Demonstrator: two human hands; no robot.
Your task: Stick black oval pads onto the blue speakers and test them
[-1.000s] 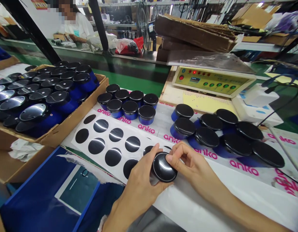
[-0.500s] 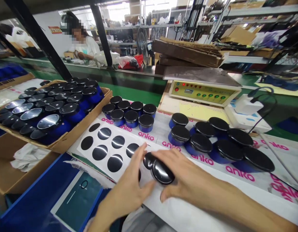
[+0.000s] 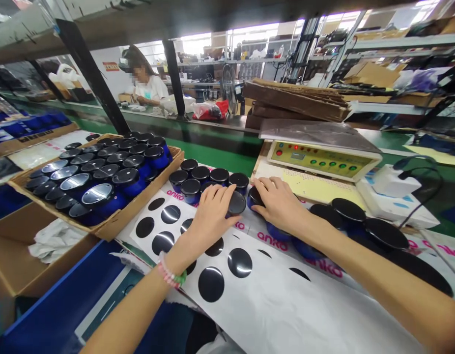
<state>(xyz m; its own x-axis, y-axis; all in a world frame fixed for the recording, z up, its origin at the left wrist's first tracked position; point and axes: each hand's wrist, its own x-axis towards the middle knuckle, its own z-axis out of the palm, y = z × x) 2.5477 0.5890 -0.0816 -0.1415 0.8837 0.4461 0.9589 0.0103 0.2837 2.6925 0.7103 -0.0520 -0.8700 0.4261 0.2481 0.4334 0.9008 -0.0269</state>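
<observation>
We are keeping our left hand [image 3: 213, 212] and right hand [image 3: 278, 204] apart; each is resting on a black-lidded jar [image 3: 237, 203]. A cardboard tray [image 3: 139, 206] is holding rows of blue jars [image 3: 127, 183].

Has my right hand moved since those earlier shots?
Yes, your right hand has moved forward, now much closer to the yellow control panel.

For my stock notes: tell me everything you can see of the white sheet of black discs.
The white sheet lies flat on the bench, partly over a white film printed with pink "anko" lettering, and runs toward the lower right. It looks like smooth backing paper carrying round black discs, glossy with curved highlights and set in loose rows. The left hand and a beaded bracelet on its wrist pass above the sheet, hiding part of it. Whether they touch it cannot be told.
</observation>
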